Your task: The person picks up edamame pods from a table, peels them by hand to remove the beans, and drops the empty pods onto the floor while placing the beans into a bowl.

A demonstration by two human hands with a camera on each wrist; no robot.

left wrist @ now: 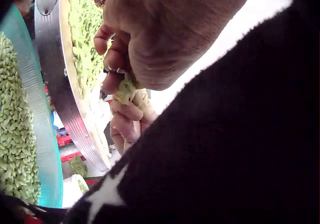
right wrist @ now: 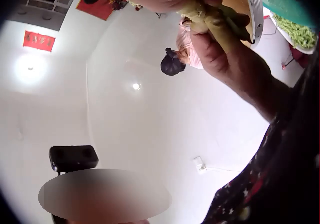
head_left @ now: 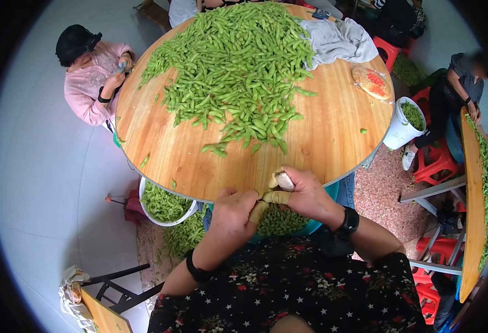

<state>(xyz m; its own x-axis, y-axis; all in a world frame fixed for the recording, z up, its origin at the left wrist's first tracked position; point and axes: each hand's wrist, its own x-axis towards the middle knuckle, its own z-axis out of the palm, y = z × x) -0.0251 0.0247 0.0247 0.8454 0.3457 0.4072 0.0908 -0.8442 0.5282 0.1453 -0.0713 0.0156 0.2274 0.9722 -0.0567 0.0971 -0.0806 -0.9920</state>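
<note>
I note right hand (head_left: 309, 195) curled round pale object (head_left: 284, 181); left hand (head_left: 233, 213) curled, hold unclear. Pod heap (head_left: 238, 72), cloth (head_left: 341, 41) on tabletop (head_left: 194, 161); hands partly block basin (head_left: 312, 226).

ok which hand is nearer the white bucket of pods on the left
Left. The left hand is a little right of the white bucket; the right hand is farther right, beyond the left one.

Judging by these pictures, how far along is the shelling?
Partly done: shelled beans lie in the teal basin. In hand: left hand and right hand meet, fingers curled, apparently on one pod. Remaining: a large heap of pods on the round table.
</note>
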